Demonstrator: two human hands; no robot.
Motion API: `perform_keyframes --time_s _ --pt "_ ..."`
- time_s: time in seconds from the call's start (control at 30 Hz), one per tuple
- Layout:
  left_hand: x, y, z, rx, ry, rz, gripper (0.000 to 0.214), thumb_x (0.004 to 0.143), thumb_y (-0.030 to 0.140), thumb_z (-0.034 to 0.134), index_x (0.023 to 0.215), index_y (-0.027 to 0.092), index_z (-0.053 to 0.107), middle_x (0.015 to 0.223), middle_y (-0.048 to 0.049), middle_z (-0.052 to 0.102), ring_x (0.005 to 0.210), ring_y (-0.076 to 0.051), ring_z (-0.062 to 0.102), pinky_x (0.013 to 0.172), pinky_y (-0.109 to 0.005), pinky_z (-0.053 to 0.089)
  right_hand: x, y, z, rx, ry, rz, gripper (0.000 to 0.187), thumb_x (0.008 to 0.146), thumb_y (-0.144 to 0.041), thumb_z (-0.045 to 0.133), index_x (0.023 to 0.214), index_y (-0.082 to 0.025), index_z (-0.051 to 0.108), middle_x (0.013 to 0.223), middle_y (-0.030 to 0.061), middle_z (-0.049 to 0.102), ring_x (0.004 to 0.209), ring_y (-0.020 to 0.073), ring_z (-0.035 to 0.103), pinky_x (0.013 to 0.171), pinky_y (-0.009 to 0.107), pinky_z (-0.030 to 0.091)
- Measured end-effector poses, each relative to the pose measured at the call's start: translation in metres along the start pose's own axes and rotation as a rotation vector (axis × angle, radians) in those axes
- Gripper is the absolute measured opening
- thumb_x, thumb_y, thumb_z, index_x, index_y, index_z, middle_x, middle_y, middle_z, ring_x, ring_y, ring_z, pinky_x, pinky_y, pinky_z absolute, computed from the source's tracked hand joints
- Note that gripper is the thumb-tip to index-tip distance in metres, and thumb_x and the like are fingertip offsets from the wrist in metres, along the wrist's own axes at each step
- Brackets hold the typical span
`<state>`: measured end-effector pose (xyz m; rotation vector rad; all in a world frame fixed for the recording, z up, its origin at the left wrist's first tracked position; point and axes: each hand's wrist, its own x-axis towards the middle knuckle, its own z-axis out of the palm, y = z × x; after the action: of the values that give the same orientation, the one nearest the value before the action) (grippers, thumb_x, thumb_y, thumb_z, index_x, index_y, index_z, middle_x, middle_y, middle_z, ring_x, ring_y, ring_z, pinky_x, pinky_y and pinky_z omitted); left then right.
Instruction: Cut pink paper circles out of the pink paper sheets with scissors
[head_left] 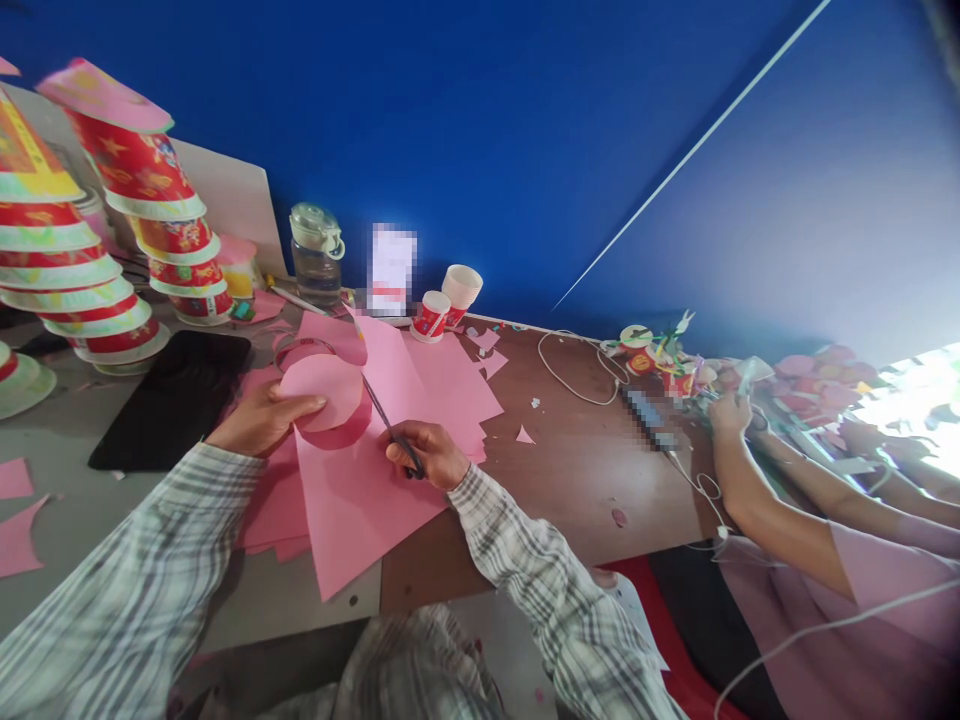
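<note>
My left hand (262, 415) pinches a round pink paper disc (334, 385), its thumb lying across the front. Below and behind the disc is a large pink paper sheet (375, 510); I cannot tell whether the two are still joined. In my right hand (431, 452) are dark scissors (379, 402), fingers closed about the handles. Their blades point up and left, close to the disc's right edge. More pink sheets (442, 375) lie underneath on the table.
Stacks of red-and-white paper cups (180, 240) stand at left beside a black tablet (176, 400). A water bottle (316, 255), a propped phone (391, 268) and two paper cups (430, 318) line the blue wall. At right, a co-worker's hand (731, 412) works near a cable (551, 365).
</note>
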<state>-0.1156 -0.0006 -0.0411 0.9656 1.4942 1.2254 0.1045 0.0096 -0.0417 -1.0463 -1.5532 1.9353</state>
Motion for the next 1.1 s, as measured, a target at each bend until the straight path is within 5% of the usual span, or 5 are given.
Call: perform_keyframes --time_s 0.5,0.77,1.1 --pt "-0.002 0.0 -0.002 0.118 -0.071 0.071 0.032 0.045 0.038 0.062 0.067 0.014 0.063 0.061 -0.006 0.06 0.077 -0.026 0.056 0.067 -0.033 0.047 0.003 0.0 -0.002 -0.049 -0.038 -0.048 0.042 0.064 -0.044 0.067 0.09 -0.013 0.059 0.057 -0.002 0.049 0.049 0.0073 0.047 0.045 0.018 0.037" --pt "-0.003 0.002 -0.004 0.11 -0.056 0.071 0.038 0.045 0.039 0.063 0.074 0.013 0.064 0.074 -0.0089 0.065 0.081 -0.027 0.055 0.069 -0.034 0.045 0.007 -0.01 -0.004 -0.079 -0.061 -0.06 0.044 0.064 -0.045 0.067 0.09 -0.011 0.058 0.057 -0.0022 0.049 0.048 0.0063 0.047 0.046 0.019 0.035" --pt "-0.004 0.003 -0.006 0.242 -0.065 0.131 0.031 0.048 0.041 0.059 0.06 0.013 0.062 0.058 -0.0047 0.059 0.057 -0.018 0.05 0.052 -0.029 0.044 0.026 -0.01 0.001 -0.115 -0.045 -0.101 0.047 0.063 -0.047 0.067 0.091 -0.011 0.058 0.059 -0.0016 0.05 0.051 0.007 0.046 0.046 0.018 0.036"
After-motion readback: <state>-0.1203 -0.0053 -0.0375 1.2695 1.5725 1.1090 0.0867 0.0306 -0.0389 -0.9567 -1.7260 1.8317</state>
